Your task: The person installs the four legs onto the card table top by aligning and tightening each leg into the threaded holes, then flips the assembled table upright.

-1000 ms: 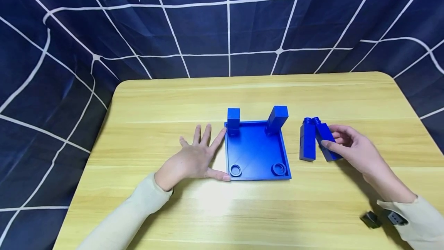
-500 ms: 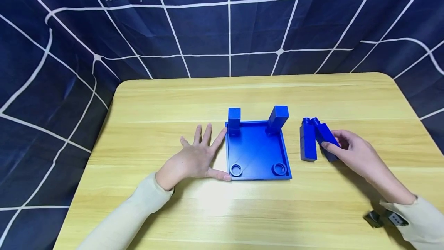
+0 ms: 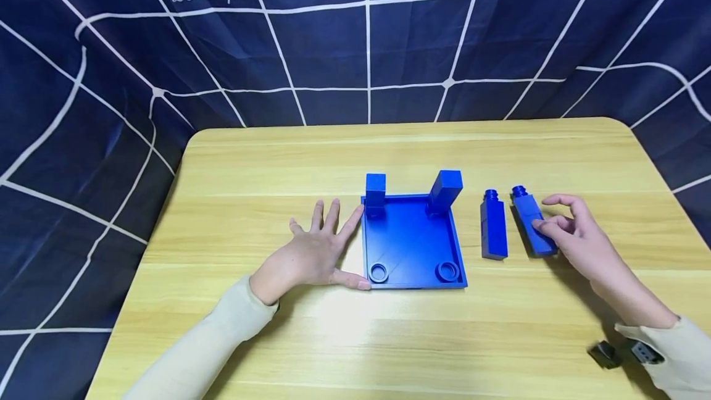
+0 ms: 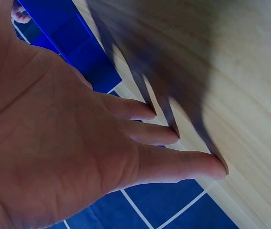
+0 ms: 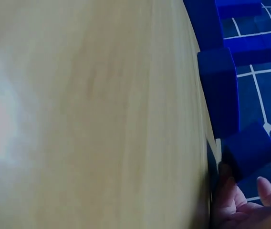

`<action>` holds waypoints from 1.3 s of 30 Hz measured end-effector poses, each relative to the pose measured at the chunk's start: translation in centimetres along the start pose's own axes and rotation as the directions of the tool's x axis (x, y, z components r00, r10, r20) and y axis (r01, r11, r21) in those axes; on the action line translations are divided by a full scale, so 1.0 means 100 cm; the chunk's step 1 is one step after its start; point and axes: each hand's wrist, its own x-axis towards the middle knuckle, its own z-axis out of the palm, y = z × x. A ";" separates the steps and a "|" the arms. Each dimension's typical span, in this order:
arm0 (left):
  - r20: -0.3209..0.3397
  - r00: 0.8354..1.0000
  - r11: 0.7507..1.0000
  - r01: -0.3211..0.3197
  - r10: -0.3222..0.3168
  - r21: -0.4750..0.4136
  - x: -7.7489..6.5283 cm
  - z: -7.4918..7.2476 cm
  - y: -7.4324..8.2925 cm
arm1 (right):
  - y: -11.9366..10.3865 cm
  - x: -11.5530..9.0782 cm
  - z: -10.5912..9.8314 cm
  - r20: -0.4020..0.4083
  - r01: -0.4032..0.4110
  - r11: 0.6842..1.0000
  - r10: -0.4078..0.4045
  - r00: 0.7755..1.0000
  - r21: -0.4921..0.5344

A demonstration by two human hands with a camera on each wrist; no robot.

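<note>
A square blue tray-like panel (image 3: 408,239) lies on the wooden table. Two square blue legs, the left one (image 3: 375,193) and the right one (image 3: 445,190), stand upright in its far corners. Round threaded sockets (image 3: 378,273) show in both near corners. My left hand (image 3: 313,258) is spread flat, with thumb and index finger against the panel's left edge. At the right, my right hand (image 3: 589,239) pinches a loose blue leg (image 3: 530,221) near its lower end, thumb on top, its threaded end pointing away. Left of it lies another loose leg (image 3: 493,227).
The wooden table (image 3: 266,165) has rounded far corners. A dark blue curtain (image 3: 311,48) with white lines hangs behind and at the sides. A small black device (image 3: 604,355) sits by the right cuff.
My right hand has moved the leg it holds slightly right, apart from the other loose leg, which it overlapped before. My left hand and the panel have stayed put.
</note>
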 end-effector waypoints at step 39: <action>-0.018 1.000 1.000 -0.013 0.013 -0.005 -0.003 0.001 -0.001 | -0.041 -0.018 0.027 -0.097 0.279 0.709 -0.287 0.953 0.648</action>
